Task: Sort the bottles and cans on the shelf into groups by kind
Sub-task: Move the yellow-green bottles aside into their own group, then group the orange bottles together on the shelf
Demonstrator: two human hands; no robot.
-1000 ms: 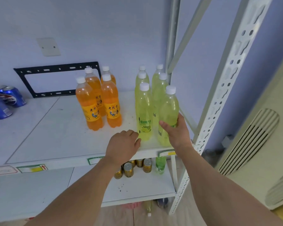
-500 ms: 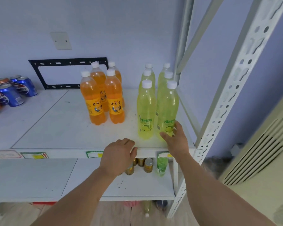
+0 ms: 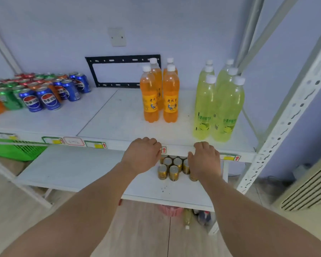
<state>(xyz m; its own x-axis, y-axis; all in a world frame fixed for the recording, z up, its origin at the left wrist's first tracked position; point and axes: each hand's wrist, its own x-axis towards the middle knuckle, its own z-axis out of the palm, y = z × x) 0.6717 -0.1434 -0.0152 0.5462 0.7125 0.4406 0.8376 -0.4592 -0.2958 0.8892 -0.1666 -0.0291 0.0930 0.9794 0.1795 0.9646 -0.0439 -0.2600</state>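
Observation:
Several orange soda bottles (image 3: 160,93) stand grouped at the middle of the white upper shelf (image 3: 119,125). Several yellow-green lemon bottles (image 3: 219,102) stand in a cluster to their right, near the shelf post. Blue cola cans (image 3: 50,97) sit at the left with green, red and orange cans (image 3: 13,86) behind them. My left hand (image 3: 143,154) and my right hand (image 3: 204,158) hover side by side at the shelf's front edge, fingers loosely curled, holding nothing, in front of the bottles and apart from them.
Gold-topped cans (image 3: 171,168) sit on the lower shelf (image 3: 82,169) below my hands. A green basket (image 3: 17,151) is at the left under the upper shelf. A perforated white post (image 3: 285,115) stands at the right, a radiator-like unit (image 3: 304,188) beyond it. Bottles and pink items lie on the floor.
My right hand has let go of the front lemon bottle and drawn back to the shelf edge. The view has shifted left and back, bringing the cans into sight.

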